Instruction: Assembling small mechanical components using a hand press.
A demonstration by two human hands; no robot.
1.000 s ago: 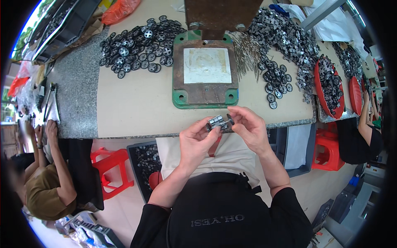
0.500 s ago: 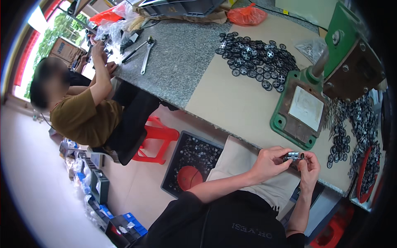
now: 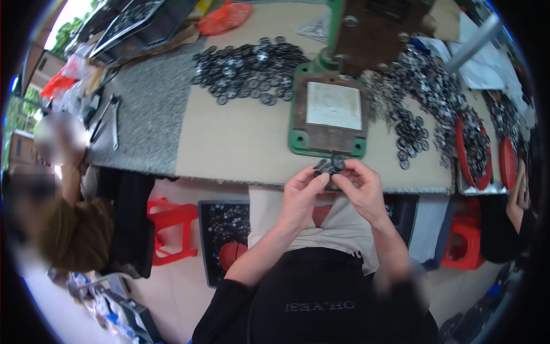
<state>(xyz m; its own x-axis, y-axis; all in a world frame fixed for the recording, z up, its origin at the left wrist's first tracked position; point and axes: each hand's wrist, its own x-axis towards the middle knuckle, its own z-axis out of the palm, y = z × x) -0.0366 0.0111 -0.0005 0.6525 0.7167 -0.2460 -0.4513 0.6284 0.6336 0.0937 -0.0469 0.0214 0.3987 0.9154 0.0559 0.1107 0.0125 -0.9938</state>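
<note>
Both my hands meet over the table's front edge, just before the green press. My left hand (image 3: 301,198) is closed, pinching a small dark wheeled part (image 3: 322,167) between thumb and fingers. My right hand (image 3: 365,189) grips a small black wheel (image 3: 338,163) that touches or overlaps the part in the left; how they join cannot be made out. Behind them stands the press base (image 3: 298,135), green-rimmed, with a pale square plate (image 3: 334,107) on top. Black spoked wheels (image 3: 252,66) lie heaped left of the press, and more loose wheels (image 3: 409,137) lie to its right.
Thin metal pins (image 3: 381,94) and a large heap of dark parts (image 3: 429,77) lie right of the press. Red trays (image 3: 460,155) of parts stand farther right. A wrench (image 3: 114,123) lies on the left. Co-workers sit at both sides; below are a grey bin (image 3: 201,241) and red stools (image 3: 183,226).
The view has swung to the right, bringing the press to the middle and a second person's arm in at right. Both hands still hold small parts, now turned and closer together.
</note>
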